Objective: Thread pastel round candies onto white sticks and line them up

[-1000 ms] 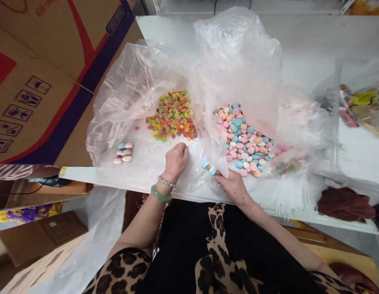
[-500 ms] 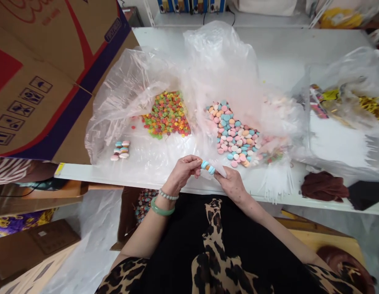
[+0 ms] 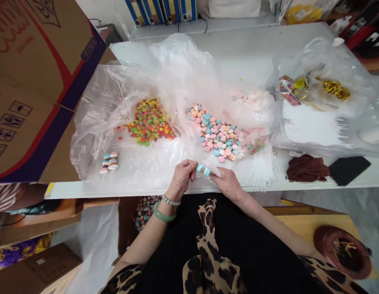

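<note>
A short row of candy-like pieces (image 3: 203, 170), pale blue with brown between, is held up between my two hands at the table's front edge. My left hand (image 3: 183, 174) pinches its left end, thumb and fingers pressed together. My right hand (image 3: 227, 181) is closed round the other end, along with a whitish, see-through strip (image 3: 216, 168); the fingertips are partly hidden. Just beyond lies a heap of pink, blue, white and orange tablets (image 3: 218, 132). Small fruit-coloured rings (image 3: 151, 122) are piled to its left. Two stacked rows of pieces (image 3: 109, 162) rest at the left.
Crumpled clear plastic bags (image 3: 183, 61) surround the heaps. Thin white strips (image 3: 264, 167) fan out near the front edge. Farther right are a brown cloth (image 3: 307, 168), a black flat piece (image 3: 350, 169) and a clear tray (image 3: 315, 126). A large carton (image 3: 54, 134) stands at the left.
The camera view has turned rightward, so the table's things appear farther left. Both hands keep their hold on the candy row, which has barely altered.
</note>
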A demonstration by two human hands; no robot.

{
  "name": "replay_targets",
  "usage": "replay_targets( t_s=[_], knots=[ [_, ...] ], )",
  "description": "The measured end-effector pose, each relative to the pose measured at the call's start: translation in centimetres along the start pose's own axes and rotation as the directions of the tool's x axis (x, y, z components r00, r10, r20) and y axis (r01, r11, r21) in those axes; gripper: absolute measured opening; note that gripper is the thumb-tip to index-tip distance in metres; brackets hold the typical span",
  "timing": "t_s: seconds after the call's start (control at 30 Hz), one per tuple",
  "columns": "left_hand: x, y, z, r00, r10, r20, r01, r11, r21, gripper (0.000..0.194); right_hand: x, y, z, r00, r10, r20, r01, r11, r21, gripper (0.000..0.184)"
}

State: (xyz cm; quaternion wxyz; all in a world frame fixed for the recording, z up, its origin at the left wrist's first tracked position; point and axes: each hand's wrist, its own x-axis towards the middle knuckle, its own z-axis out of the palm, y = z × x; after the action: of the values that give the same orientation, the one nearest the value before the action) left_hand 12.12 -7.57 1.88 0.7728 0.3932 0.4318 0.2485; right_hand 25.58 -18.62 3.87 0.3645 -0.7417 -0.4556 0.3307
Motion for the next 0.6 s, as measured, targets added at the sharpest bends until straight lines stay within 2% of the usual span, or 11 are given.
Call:
replay_targets(
  t_s=[0.13,0.27,0.33,0.4,0.43,0.5,0.57,0.6],
  knots=[
    [0.4,-1.4,2.2,0.981,-0.183,0.057,0.188,0.979,-0.084,0.042,0.0,0.9,-0.5,0.994,0.029,-0.104,-0.021,0.997,0.079,0.016],
    [0.9,-1.7,4.6,0.963,-0.242,0.118,0.246,0.969,-0.023,0.044,0.0,2.7,-1.7,0.974,0.148,-0.174,-0.116,0.977,0.182,0.014],
    [1.5,-1.6,5.5,0.977,-0.179,0.113,0.170,0.982,0.087,0.047,0.0,4.0,-2.5,0.948,0.243,-0.203,-0.184,0.944,0.273,0.014],
    [2.5,-1.6,6.1,0.997,0.010,0.074,-0.033,0.949,0.313,0.041,-0.1,5.3,-3.4,0.904,0.337,-0.265,-0.229,0.902,0.365,0.017],
    [3.2,-1.7,6.3,0.987,0.142,0.072,-0.159,0.873,0.460,0.033,-0.2,5.8,-3.8,0.879,0.375,-0.294,-0.243,0.883,0.401,0.019],
    [4.7,-2.1,6.3,0.922,0.351,0.162,-0.357,0.611,0.707,0.021,-0.2,6.6,-4.3,0.845,0.425,-0.325,-0.254,0.853,0.455,0.021],
    [6.1,-2.7,6.2,0.867,0.397,0.303,-0.451,0.360,0.817,0.022,-0.1,7.0,-4.5,0.834,0.452,-0.317,-0.260,0.828,0.497,0.021],
    [6.6,-3.0,6.0,0.855,0.382,0.350,-0.468,0.279,0.839,0.024,-0.1,7.1,-4.5,0.834,0.460,-0.304,-0.261,0.815,0.517,0.021]
  ],
)
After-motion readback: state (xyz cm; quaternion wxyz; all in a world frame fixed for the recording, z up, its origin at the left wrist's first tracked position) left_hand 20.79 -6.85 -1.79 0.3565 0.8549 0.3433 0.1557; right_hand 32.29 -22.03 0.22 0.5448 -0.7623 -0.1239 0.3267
